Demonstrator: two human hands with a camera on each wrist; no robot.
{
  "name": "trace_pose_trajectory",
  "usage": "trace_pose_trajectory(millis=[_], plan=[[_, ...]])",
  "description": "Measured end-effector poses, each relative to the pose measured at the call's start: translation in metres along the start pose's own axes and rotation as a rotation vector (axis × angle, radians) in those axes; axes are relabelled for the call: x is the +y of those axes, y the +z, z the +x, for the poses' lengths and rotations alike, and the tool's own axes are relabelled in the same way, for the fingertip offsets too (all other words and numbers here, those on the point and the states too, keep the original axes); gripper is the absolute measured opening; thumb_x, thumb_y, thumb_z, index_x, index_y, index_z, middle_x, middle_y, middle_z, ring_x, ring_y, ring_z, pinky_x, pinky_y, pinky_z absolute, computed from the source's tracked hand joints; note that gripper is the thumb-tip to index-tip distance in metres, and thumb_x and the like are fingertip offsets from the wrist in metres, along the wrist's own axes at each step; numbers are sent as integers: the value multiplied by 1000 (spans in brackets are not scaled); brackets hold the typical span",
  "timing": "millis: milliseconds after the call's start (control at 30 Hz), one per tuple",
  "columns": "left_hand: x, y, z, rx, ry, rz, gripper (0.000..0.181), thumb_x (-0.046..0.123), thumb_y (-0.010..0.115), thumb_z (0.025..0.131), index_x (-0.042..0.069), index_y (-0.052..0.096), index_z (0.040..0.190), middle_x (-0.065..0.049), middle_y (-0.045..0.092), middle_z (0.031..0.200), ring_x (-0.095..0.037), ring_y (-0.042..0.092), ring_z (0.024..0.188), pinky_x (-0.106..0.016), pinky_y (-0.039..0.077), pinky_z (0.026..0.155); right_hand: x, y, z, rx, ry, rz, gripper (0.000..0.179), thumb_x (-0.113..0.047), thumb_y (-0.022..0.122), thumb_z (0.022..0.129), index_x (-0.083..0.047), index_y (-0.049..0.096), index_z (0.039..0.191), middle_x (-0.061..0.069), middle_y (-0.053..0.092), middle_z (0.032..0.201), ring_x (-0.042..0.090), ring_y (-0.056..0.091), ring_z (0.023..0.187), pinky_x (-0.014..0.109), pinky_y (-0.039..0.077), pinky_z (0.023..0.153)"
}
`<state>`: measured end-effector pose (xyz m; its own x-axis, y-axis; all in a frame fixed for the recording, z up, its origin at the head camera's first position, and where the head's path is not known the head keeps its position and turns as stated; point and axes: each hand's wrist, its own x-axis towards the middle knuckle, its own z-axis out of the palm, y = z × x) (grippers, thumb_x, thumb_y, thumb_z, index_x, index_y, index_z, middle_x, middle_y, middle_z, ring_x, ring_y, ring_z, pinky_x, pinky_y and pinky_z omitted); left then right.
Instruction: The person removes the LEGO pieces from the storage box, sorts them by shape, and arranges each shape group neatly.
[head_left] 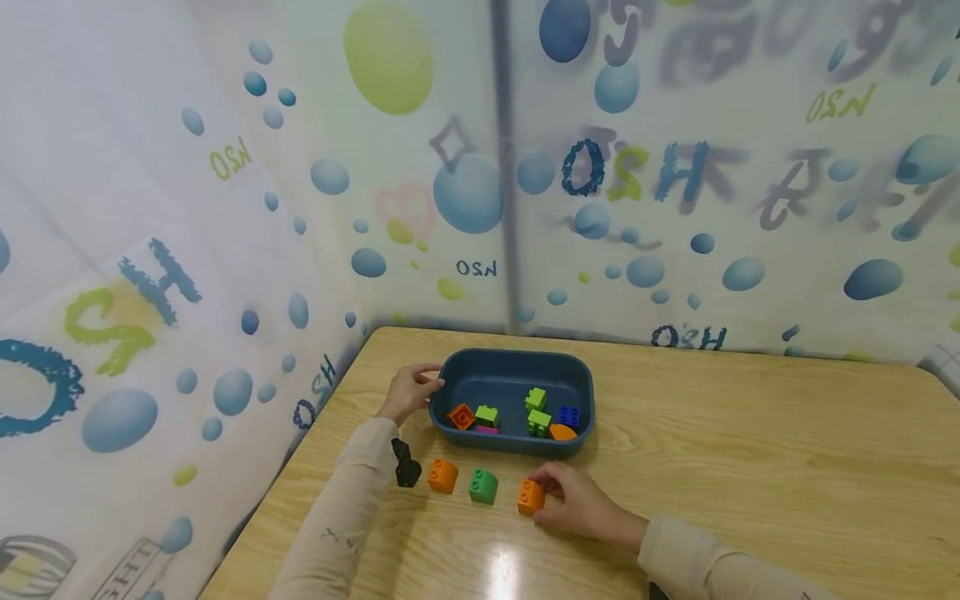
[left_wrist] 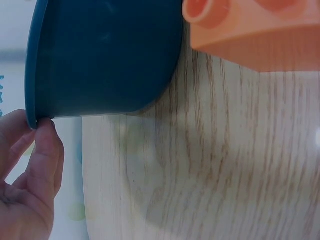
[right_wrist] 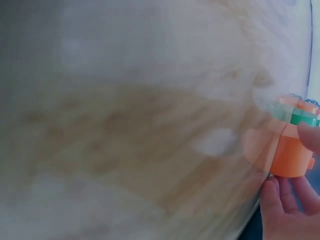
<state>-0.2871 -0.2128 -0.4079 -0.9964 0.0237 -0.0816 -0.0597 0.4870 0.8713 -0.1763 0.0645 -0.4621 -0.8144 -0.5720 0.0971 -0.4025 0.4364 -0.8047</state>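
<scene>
My left hand point(head_left: 408, 392) pinches the left rim of a dark blue tub point(head_left: 487, 368) between thumb and fingers; the left wrist view shows this grip on the rim point(left_wrist: 32, 117) up close. In front of the tub, my right hand point(head_left: 579, 503) holds an orange toy building block point(head_left: 529, 497) with its studs facing left. Thumb and fingers lie on opposite sides of that block point(right_wrist: 290, 156) in the right wrist view. To its left, a green block point(head_left: 483, 487) and another orange block point(head_left: 442, 476) stand in a row on the table.
Inside the tub lie several blocks: light green point(head_left: 538, 423), red-orange point(head_left: 461, 417), blue point(head_left: 568, 416) and a rounded orange piece point(head_left: 562, 432). The wooden table point(head_left: 720, 433) extends to the right. A printed curtain point(head_left: 652, 250) hangs behind it. A black device point(head_left: 406, 464) sits at my left wrist.
</scene>
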Motion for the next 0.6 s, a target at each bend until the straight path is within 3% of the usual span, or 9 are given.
trace_pose_trajectory(millis=[333, 600], plan=[[-1, 1, 2, 6, -2, 15, 36, 8, 58, 86, 3, 53, 121, -19, 58, 91, -31, 60, 77, -34, 52, 61, -2, -13, -9, -26, 34, 74, 45, -14, 72, 74, 5, 54, 110, 15, 56, 108, 29, 54, 97, 35, 47, 81], [-2, 0, 3, 6, 12, 17, 36, 8, 58, 86, 4, 53, 121, -18, 59, 91, -24, 60, 71, -33, 52, 60, -17, -36, -13, -21, 49, 173, 38, -13, 65, 81, 6, 53, 112, 21, 54, 110, 35, 51, 98, 41, 46, 82]])
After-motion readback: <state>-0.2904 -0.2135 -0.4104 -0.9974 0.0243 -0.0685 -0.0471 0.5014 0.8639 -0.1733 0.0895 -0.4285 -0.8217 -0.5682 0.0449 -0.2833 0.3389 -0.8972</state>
